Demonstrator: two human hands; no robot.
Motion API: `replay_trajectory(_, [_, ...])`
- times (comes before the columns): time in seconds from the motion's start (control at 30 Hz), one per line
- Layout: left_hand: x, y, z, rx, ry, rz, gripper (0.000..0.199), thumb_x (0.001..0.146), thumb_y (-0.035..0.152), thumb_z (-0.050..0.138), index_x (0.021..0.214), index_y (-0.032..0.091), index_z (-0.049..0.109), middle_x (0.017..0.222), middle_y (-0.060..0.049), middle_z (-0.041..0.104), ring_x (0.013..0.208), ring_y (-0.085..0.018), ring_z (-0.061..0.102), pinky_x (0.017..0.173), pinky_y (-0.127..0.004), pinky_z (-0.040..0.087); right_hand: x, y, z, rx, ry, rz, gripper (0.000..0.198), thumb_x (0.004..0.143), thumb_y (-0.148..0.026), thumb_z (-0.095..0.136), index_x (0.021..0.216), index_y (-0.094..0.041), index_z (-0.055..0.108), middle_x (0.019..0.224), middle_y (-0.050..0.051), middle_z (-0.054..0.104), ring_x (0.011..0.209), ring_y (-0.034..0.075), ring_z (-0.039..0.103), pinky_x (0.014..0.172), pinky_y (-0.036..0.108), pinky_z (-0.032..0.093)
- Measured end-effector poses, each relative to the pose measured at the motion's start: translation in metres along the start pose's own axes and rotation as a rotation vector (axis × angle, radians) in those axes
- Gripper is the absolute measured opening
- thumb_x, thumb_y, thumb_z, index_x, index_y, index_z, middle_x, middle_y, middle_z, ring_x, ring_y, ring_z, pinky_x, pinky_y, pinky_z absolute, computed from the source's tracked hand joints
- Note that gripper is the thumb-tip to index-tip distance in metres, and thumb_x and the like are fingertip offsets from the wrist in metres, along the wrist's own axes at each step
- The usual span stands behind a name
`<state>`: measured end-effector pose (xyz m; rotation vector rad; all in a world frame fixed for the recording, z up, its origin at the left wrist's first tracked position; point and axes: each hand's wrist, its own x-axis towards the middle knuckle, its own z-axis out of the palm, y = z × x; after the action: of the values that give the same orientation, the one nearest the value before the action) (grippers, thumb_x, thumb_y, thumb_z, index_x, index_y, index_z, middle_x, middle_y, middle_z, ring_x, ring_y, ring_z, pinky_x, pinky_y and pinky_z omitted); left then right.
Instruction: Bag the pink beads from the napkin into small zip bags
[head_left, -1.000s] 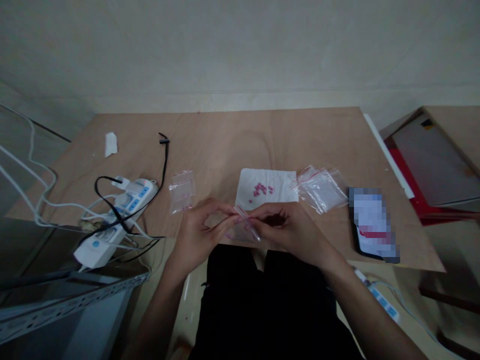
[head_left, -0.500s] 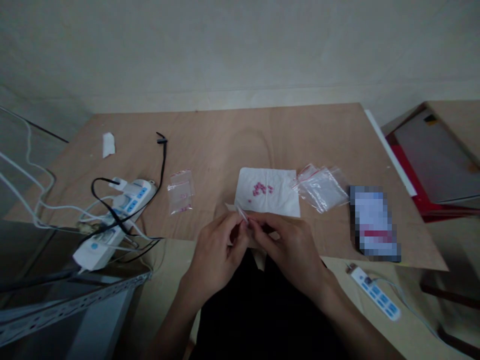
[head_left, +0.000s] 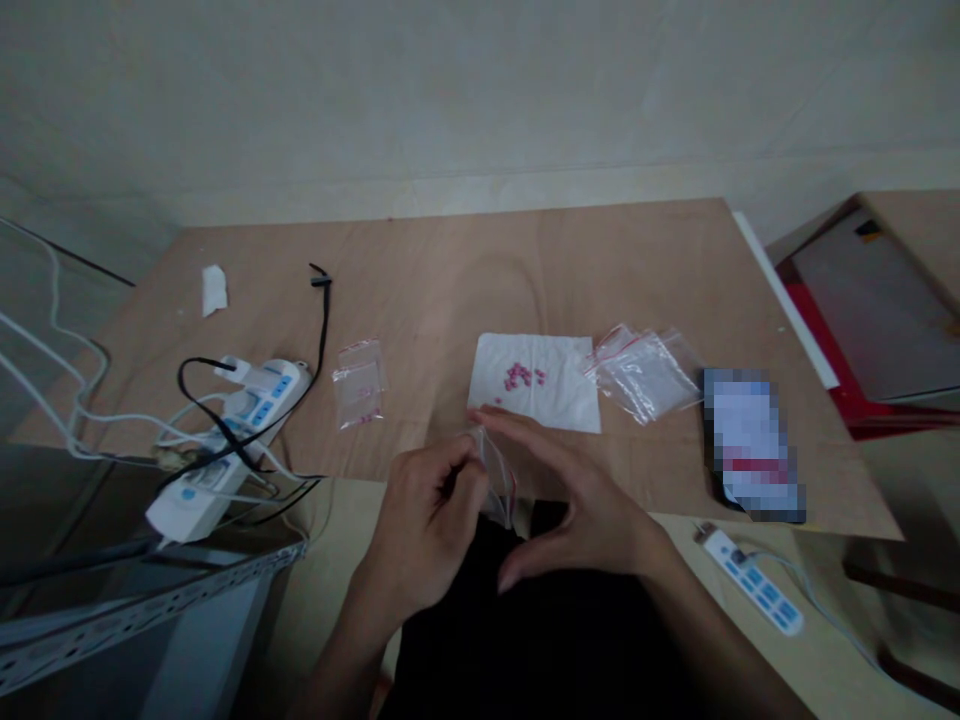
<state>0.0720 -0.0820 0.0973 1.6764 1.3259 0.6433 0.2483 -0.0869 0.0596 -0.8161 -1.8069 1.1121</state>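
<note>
A small clear bag is held just over the near edge of the desk, pinched between the curled fingers of the left hand. The right hand is spread open beside it, fingertips touching the bag's top. Pink beads lie on a white sheet just beyond.

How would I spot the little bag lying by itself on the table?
On the wooden table, look between the white power strip at the left and the white paper holding pink beads. The small clear bag lies alone there, unlike the heap of bags right of the paper.
</note>
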Motion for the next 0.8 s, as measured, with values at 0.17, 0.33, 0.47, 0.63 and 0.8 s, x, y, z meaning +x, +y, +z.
replay_trajectory(0.17, [0.001,0.002,-0.001,-0.027,0.009,0.012,0.027,0.083,0.02,0.039,0.056,0.018,0.042,0.05,0.006,0.037,0.047,-0.008,0.034,0.047,-0.023,0.025,-0.001,0.009,0.004,0.11,0.12,0.03,0.071,0.065,-0.032,0.086,0.129,-0.031,0.055,0.119,0.005,0.065,0.109,0.02,0.063,0.095,0.036,0.051])
replay_trajectory(0.33, [-0.002,0.003,-0.003,-0.06,0.018,0.018,0.032,0.082,0.021,0.043,0.051,0.019,0.036,0.047,0.007,0.027,0.044,-0.008,0.026,0.045,-0.025,0.02,-0.002,0.01,0.006,0.293,0.144,0.122,0.053,0.064,-0.036,0.086,0.11,-0.025,0.062,0.097,0.002,0.068,0.089,0.016,0.066,0.078,0.03,0.055])
replay_trajectory(0.47, [0.008,-0.005,0.007,-0.31,0.305,-0.047,0.029,0.08,0.025,0.05,0.052,0.019,0.044,0.052,0.005,0.038,0.052,-0.009,0.038,0.05,-0.023,0.03,0.008,0.003,-0.008,0.163,0.147,0.103,0.042,0.069,-0.035,0.082,0.103,-0.022,0.061,0.092,0.002,0.068,0.085,0.016,0.066,0.075,0.028,0.054])
replay_trajectory(0.63, [0.037,-0.01,0.03,-1.117,0.231,-0.413,0.036,0.091,0.031,0.035,0.074,0.015,0.063,0.07,-0.005,0.063,0.069,-0.017,0.06,0.066,-0.028,0.047,0.046,-0.029,-0.042,-0.507,-0.244,-0.004,0.033,0.079,-0.028,0.074,0.107,-0.015,0.063,0.102,0.009,0.068,0.092,0.021,0.066,0.078,0.034,0.053])
replay_trajectory(0.8, [0.055,-0.011,0.055,-1.437,0.11,-0.542,0.03,0.092,0.019,0.036,0.074,0.015,0.06,0.066,-0.004,0.064,0.066,-0.016,0.064,0.066,-0.029,0.05,0.079,-0.033,-0.043,-0.902,-0.604,-0.039,0.009,0.076,-0.007,0.07,0.081,-0.014,0.072,0.087,0.009,0.074,0.082,0.025,0.07,0.074,0.039,0.052])
